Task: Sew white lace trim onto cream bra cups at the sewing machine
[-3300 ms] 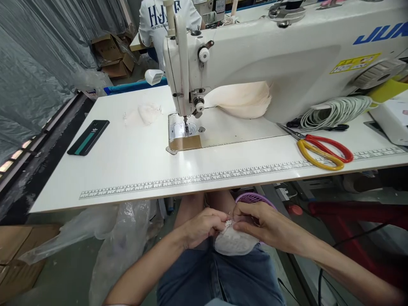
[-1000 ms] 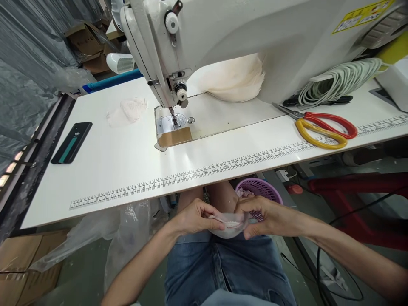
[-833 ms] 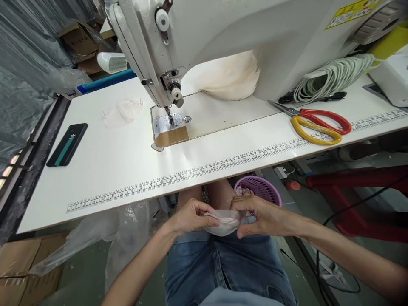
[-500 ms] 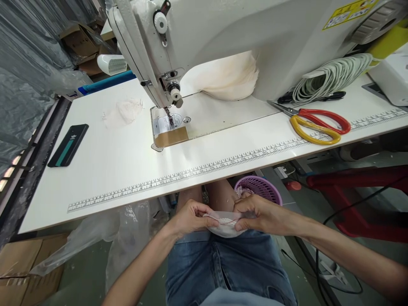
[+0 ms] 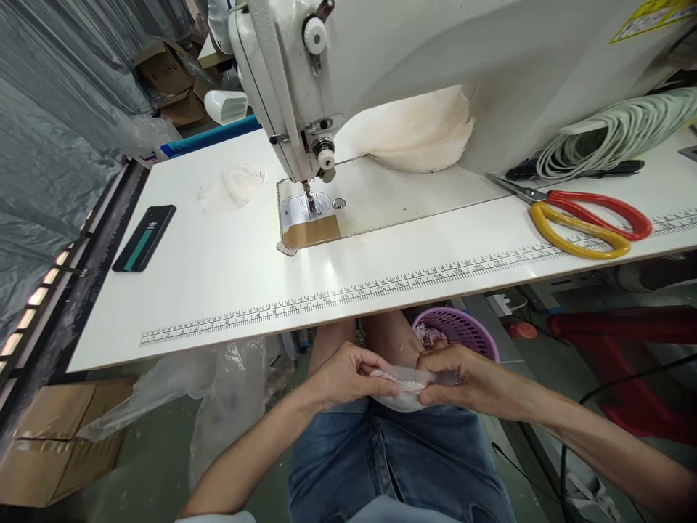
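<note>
Over my lap, a small piece of sheer white fabric [image 5: 406,399] with a ruffled or lacy strip along it is stretched between both hands. My left hand [image 5: 353,374] pinches its left end between thumb and fingers. At the other end, my right hand [image 5: 451,378] grips it the same way, and part of the cloth shows beyond those fingers. Both hands are below the front edge of the white sewing table [image 5: 229,290]. Above them stands the sewing machine [image 5: 288,94], its needle over the metal plate with no cloth under it.
Red-and-yellow scissors [image 5: 588,225] lie on the table beside a coil of pale cord [image 5: 599,138]. Cream fabric pieces [image 5: 419,134] are stacked under the machine arm. A phone-like black item [image 5: 144,238] and thin cloth [image 5: 234,187] lie left. A purple basket [image 5: 479,334] stands below.
The view has shifted, so the table and machine sit further right. Both hands keep their hold on the fabric, which is now tilted slightly more.
</note>
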`<move>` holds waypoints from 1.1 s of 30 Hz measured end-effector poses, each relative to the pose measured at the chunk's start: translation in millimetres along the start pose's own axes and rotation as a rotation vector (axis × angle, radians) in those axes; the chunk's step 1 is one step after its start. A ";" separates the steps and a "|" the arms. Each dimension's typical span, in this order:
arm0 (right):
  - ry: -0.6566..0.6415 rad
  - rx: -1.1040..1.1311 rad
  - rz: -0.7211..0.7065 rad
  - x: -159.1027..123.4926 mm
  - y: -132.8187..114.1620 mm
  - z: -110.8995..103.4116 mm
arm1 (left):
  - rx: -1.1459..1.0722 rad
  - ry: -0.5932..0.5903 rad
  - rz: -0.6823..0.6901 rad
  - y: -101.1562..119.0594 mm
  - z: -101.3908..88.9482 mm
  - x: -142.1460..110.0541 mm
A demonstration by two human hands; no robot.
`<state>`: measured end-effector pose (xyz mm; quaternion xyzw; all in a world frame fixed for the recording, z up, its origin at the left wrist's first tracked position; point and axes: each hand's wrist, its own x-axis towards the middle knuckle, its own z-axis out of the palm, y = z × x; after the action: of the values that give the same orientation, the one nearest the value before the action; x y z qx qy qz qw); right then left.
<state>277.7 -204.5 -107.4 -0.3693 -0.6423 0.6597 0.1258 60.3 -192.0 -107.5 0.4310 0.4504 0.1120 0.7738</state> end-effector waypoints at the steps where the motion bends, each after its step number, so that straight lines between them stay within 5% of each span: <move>1: 0.001 0.004 0.008 -0.6 -0.4 0.7 | 0.013 0.002 0.005 1.2 1.2 0.5; 16: 0.078 0.002 0.054 -6.4 7.8 5.3 | -0.108 0.100 0.013 -9.9 7.8 -4.6; 33: 0.088 -0.048 -0.030 -2.4 -6.7 12.3 | 0.062 0.099 0.045 -5.7 17.5 -10.1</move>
<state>269.3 -214.3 -101.5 -0.3910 -0.6574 0.6253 0.1548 67.2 -211.0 -102.0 0.4588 0.4819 0.1365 0.7339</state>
